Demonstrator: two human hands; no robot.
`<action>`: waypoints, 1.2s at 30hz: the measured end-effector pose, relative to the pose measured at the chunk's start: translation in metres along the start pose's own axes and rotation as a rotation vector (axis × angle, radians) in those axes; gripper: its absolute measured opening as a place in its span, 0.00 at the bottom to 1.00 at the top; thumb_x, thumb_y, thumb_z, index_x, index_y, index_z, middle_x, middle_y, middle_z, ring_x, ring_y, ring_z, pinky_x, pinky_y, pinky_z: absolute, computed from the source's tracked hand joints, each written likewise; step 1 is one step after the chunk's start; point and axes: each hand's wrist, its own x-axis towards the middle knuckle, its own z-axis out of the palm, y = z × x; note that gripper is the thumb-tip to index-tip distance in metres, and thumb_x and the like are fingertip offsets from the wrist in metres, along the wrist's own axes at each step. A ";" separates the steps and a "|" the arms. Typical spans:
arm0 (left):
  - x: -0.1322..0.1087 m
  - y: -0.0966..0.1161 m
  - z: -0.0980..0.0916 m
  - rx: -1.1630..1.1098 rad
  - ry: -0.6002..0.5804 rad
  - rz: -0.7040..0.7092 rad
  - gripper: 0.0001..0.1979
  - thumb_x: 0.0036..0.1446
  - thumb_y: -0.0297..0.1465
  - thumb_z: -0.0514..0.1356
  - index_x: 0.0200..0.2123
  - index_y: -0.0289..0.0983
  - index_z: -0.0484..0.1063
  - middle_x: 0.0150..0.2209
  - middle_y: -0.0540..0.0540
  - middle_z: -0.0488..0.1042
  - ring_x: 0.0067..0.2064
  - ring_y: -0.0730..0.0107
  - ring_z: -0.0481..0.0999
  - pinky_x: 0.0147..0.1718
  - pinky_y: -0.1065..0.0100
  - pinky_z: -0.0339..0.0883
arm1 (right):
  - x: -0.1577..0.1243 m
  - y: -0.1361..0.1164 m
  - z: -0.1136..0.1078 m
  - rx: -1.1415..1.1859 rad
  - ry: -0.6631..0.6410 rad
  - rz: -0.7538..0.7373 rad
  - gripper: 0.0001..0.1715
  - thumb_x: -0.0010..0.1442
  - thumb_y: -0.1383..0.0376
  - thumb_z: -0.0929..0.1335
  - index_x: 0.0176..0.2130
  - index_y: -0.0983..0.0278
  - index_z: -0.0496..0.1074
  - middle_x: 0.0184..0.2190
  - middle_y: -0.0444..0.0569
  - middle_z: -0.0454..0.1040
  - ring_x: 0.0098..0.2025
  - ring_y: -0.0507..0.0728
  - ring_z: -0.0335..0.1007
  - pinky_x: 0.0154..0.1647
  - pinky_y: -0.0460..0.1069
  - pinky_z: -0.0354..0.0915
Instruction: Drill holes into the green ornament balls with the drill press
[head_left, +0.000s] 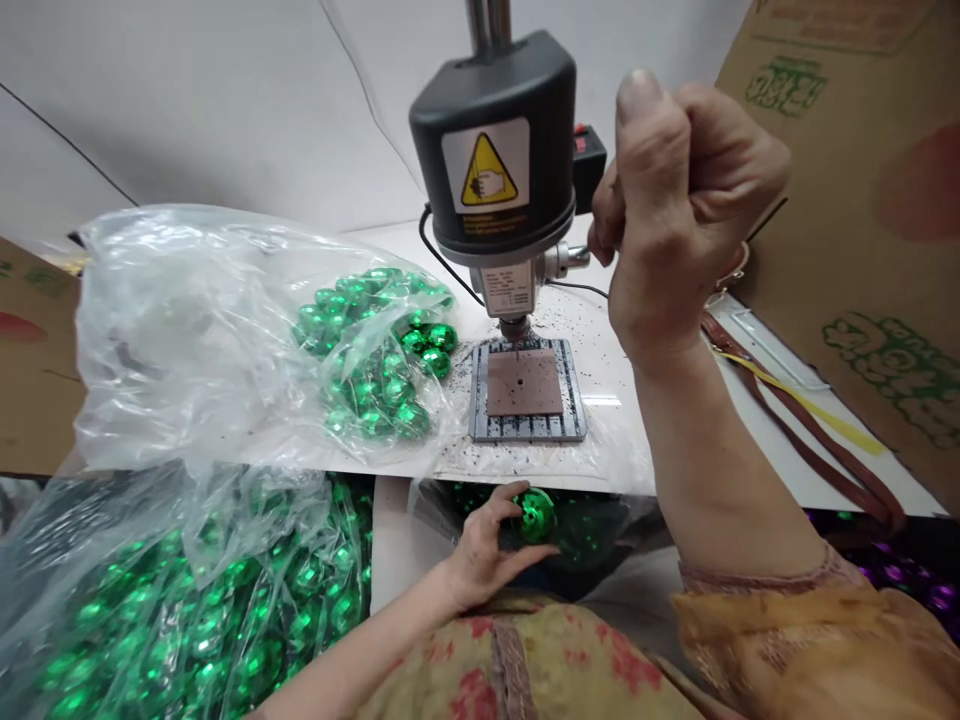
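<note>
My right hand (675,200) is raised in a fist, closed round the feed handle (574,257) on the right side of a small black bench drill (495,150). Under the drill bit lies a brown square pad on a grey slotted base (526,430). My left hand (491,545) is low, below the table edge, pinching one shiny green faceted ball (537,514) between fingers and thumb over a dark bag in my lap.
A clear plastic bag (225,330) of green balls (375,350) lies on the white table left of the drill. A second bag of green balls (150,630) sits lower left. Cardboard boxes (862,250) stand right; brown straps (795,420) lie beside them. Black swarf speckles the table.
</note>
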 end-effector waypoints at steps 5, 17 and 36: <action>0.016 0.012 -0.004 -0.025 0.082 -0.048 0.27 0.52 0.38 0.72 0.48 0.39 0.61 0.49 0.35 0.77 0.49 0.56 0.82 0.42 0.62 0.79 | 0.000 -0.001 0.000 -0.003 0.011 0.010 0.25 0.64 0.72 0.64 0.19 0.60 0.54 0.15 0.35 0.51 0.15 0.44 0.45 0.21 0.48 0.46; 0.033 0.017 -0.007 -0.001 0.167 0.000 0.26 0.52 0.37 0.72 0.48 0.39 0.63 0.47 0.38 0.77 0.49 0.57 0.81 0.41 0.62 0.79 | -0.002 -0.001 0.000 -0.008 0.016 0.048 0.22 0.64 0.70 0.64 0.21 0.60 0.53 0.17 0.37 0.51 0.15 0.43 0.47 0.21 0.47 0.46; 0.014 0.015 -0.013 0.117 -0.081 0.108 0.20 0.59 0.40 0.67 0.50 0.39 0.69 0.51 0.34 0.75 0.48 0.59 0.81 0.41 0.66 0.79 | -0.004 0.001 0.001 -0.047 0.043 0.008 0.26 0.64 0.68 0.65 0.19 0.60 0.52 0.15 0.36 0.50 0.16 0.44 0.47 0.20 0.48 0.45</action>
